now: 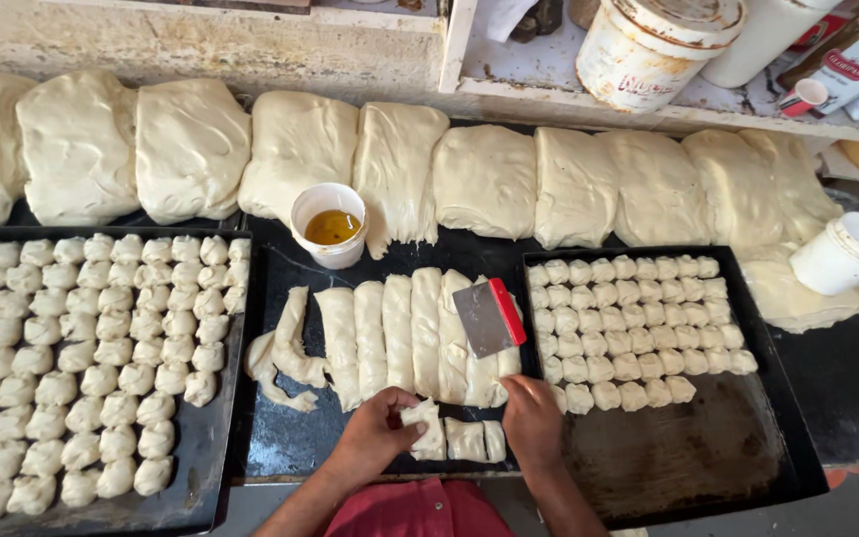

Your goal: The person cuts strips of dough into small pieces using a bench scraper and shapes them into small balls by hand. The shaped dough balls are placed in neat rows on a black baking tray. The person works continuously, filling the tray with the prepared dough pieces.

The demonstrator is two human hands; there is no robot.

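My left hand [375, 436] pinches a small cut piece of dough [426, 428] at the near edge of the black counter [290, 438]. My right hand [532, 420] rests fingers-down on the near end of a dough strip, beside two more cut pieces [477, 440]. Several long dough strips [390, 333] lie side by side just beyond both hands. A metal dough scraper with a red handle [489, 316] lies on top of the strips, right of centre.
A black tray [201, 438] at left is packed with small dough pieces. Another black tray [728, 447] at right is half filled. A white cup of oil [329, 225] stands behind the strips. Large folded dough slabs [489, 179] line the back; a white tub [847, 254] sits far right.
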